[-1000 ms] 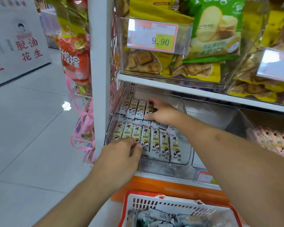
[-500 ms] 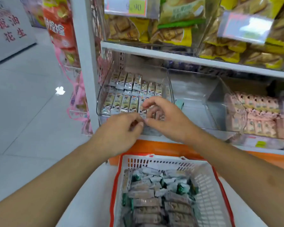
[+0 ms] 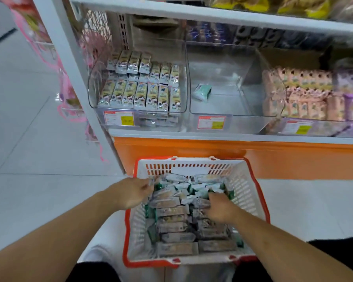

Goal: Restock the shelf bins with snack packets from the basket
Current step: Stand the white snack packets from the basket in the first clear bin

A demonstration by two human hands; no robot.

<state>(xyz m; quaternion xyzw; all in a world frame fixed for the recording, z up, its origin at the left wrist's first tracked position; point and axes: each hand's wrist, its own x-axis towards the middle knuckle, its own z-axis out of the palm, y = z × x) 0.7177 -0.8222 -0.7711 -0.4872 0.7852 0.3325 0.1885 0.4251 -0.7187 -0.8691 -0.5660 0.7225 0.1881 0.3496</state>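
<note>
Both hands reach into the basket (image 3: 251,192) on the floor below the shelf. The left hand (image 3: 130,193) sits at its left rim, fingers curled among the snack packets (image 3: 172,210); the right hand (image 3: 218,208) digs into the heap, whether gripping I cannot tell. The middle bin (image 3: 222,106) holds one packet (image 3: 202,91); the left bin (image 3: 94,86) is packed.

We see a white plastic lattice basket (image 3: 247,192) with a glossy orange rim, its snack packets (image 3: 172,210) in shiny foil-like film. The shelf bins (image 3: 183,78) are clear, glossy plastic with paper price tags (image 3: 119,118). The floor tiles (image 3: 29,139) look smooth and polished.
</note>
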